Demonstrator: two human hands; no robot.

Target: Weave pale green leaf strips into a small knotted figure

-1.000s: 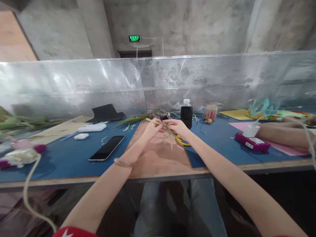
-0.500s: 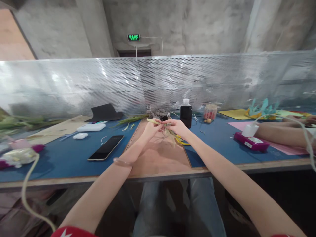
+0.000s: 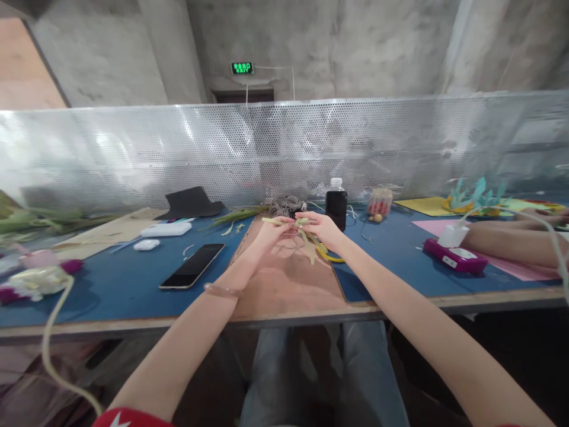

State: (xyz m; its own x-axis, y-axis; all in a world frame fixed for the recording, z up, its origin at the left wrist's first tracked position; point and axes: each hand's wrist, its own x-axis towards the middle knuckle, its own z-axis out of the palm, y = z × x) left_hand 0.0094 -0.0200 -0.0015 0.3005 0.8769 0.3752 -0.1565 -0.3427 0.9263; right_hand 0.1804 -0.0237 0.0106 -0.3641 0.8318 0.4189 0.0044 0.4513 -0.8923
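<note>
Both hands meet over the brown board [image 3: 284,290] in the middle of the table. My left hand [image 3: 274,229] is closed on a pale green leaf strip [image 3: 272,220], whose end sticks out to the left. Pinched in the fingers of my right hand [image 3: 323,229] is a small piece of green leaf [image 3: 303,222], close to the left fingertips. Loose leaf pieces [image 3: 308,249] hang or lie just below the hands. A yellow ring-like item [image 3: 328,255] is beside my right wrist, and a grey tangled bundle [image 3: 287,205] sits behind the fingers.
A phone [image 3: 192,267], a white case [image 3: 146,244] and green leaves [image 3: 240,214] are on the left. Behind and right stand a bottle [image 3: 336,207] and a jar [image 3: 380,203]. Farther right are a purple power strip [image 3: 455,257] and another person's arm [image 3: 511,238].
My right fingers have opened slightly and lifted around the leaf piece. The pale leaf pieces below the hands show more and hang lower. My left hand has barely moved.
</note>
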